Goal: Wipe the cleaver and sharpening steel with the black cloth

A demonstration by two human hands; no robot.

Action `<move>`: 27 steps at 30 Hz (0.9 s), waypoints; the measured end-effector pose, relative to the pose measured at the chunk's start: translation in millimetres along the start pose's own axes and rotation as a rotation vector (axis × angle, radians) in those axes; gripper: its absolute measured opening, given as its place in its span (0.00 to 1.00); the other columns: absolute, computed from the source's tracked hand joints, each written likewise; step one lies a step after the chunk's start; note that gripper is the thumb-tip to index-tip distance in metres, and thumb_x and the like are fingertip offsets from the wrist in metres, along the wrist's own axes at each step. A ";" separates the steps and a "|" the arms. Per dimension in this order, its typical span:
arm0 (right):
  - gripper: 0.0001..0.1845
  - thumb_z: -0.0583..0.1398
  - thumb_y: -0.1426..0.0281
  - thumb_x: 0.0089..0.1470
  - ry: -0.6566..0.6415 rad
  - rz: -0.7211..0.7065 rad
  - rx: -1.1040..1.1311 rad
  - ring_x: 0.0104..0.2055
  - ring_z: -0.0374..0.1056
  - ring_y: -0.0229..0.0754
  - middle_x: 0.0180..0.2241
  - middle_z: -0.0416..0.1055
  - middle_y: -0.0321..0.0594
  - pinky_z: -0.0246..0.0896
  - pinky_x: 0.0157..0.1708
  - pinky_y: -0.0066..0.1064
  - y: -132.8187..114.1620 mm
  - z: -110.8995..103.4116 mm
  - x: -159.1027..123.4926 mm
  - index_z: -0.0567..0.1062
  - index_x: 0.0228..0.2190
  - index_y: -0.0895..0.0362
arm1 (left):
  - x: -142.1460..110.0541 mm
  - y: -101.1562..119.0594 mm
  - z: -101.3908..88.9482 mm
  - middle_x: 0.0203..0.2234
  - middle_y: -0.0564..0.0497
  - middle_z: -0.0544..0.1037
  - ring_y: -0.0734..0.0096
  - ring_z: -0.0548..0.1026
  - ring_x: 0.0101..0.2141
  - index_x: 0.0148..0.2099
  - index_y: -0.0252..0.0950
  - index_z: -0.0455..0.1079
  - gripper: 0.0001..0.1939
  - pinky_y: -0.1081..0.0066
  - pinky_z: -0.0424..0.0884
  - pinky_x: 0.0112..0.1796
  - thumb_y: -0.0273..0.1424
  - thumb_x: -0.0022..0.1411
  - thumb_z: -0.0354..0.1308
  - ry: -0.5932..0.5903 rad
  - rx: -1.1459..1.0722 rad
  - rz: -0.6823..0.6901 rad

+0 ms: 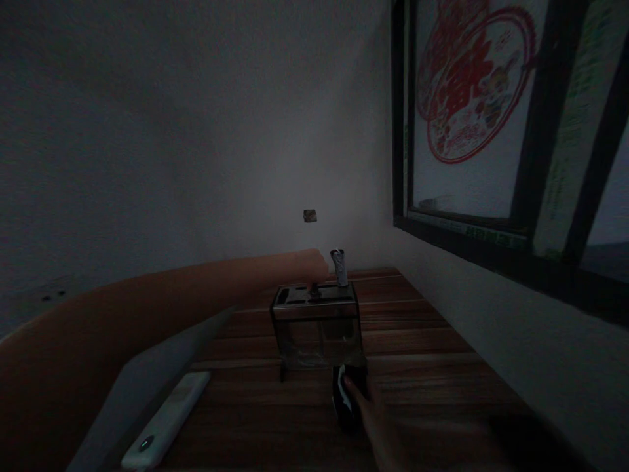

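At the near left, a white remote-like bar (167, 419) lies slanting on the wooden table (432, 406), its round button toward the near end. Near the middle, the right hand (376, 410) holds a rounded black object (346, 403) at the near right corner of a clear box (317, 337). The thumb presses along its side, seemingly to steady it; the other fingers are hidden, so how they wrap it I cannot tell. This forearm comes in low from the near right, partly blurred.

The box stands on the table beyond the black object, raised on dark legs, which probably keep its base off the wood. The left arm reaches across from the near left, almost straight, the wrist bent so that the left hand (314, 263) drops over the small knob (314, 292) on the box's top. Its fingers point down there; whether they pinch the knob is too dark to tell. Just right of it, a crumpled silver tube (339, 269) stands upright at the box's far edge, perhaps leaving the knob free to reach.
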State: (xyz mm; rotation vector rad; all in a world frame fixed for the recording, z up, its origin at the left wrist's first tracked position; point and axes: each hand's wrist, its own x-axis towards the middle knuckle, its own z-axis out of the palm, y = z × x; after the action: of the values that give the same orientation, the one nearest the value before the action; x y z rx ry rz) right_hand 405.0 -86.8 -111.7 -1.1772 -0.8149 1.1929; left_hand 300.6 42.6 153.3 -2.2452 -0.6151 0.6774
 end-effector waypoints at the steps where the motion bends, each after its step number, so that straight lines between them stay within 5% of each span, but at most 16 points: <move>1: 0.28 0.65 0.53 0.30 -0.001 0.011 -0.007 0.48 0.65 0.54 0.40 0.74 0.45 0.58 0.49 0.39 -0.2 0.2 0.1 0.77 0.33 0.57 | 0.7 1.1 0.2 0.26 0.42 0.79 0.62 0.75 0.28 0.28 0.36 0.75 0.08 0.73 0.62 0.26 0.31 0.42 0.67 0.001 -0.011 -0.009; 17: 0.30 0.64 0.52 0.33 -0.016 -0.003 0.016 0.48 0.65 0.53 0.41 0.74 0.44 0.57 0.49 0.39 5.0 -1.1 1.0 0.75 0.37 0.57 | -6.0 12.3 -7.6 0.28 0.42 0.79 0.64 0.75 0.29 0.29 0.33 0.75 0.05 0.72 0.62 0.27 0.25 0.44 0.65 -0.002 -0.022 -0.033; 27: 0.30 0.64 0.51 0.32 0.013 -0.010 -0.011 0.49 0.64 0.54 0.40 0.74 0.44 0.58 0.48 0.39 13.1 -1.6 5.8 0.76 0.35 0.57 | -15.5 22.7 -10.7 0.31 0.43 0.78 0.62 0.75 0.32 0.39 0.34 0.71 0.10 0.69 0.63 0.31 0.22 0.53 0.57 0.134 0.018 0.018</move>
State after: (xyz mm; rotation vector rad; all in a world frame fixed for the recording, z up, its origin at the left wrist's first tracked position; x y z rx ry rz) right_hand 404.4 -82.2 -125.3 -1.1874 -0.8184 1.1725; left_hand 300.8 13.7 147.7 -2.2606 -0.5210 0.5344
